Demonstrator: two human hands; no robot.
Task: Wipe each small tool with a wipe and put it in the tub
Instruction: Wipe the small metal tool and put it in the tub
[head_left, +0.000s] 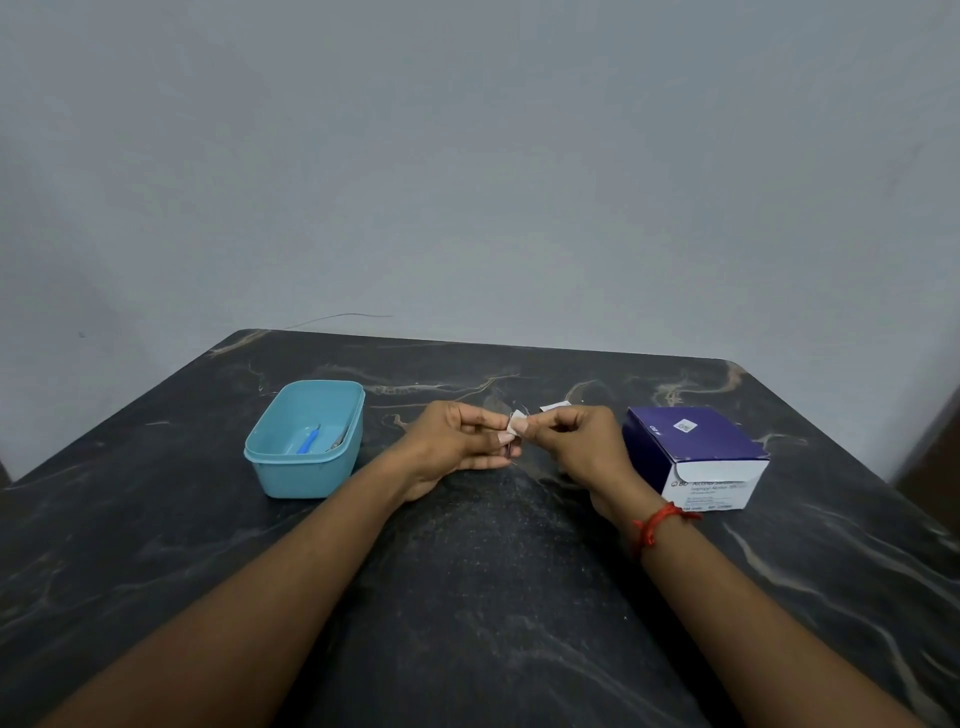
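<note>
My left hand (457, 447) and my right hand (587, 441) meet fingertip to fingertip above the middle of the dark table. A small white wipe (517, 426) is pinched between them, at the right hand's fingertips. A thin metal tool (512, 455) shows just below my left fingers, mostly hidden by them. The teal tub (270, 457) stands to the left of my left hand. Inside it lie a blue-handled tool (308, 440) and a small metal tool (337, 440).
A purple and white box of alcohol swabs (696, 452) sits just right of my right hand. A torn white wrapper (555, 407) lies on the table behind the hands. The dark marble table (467, 597) ends at a grey wall.
</note>
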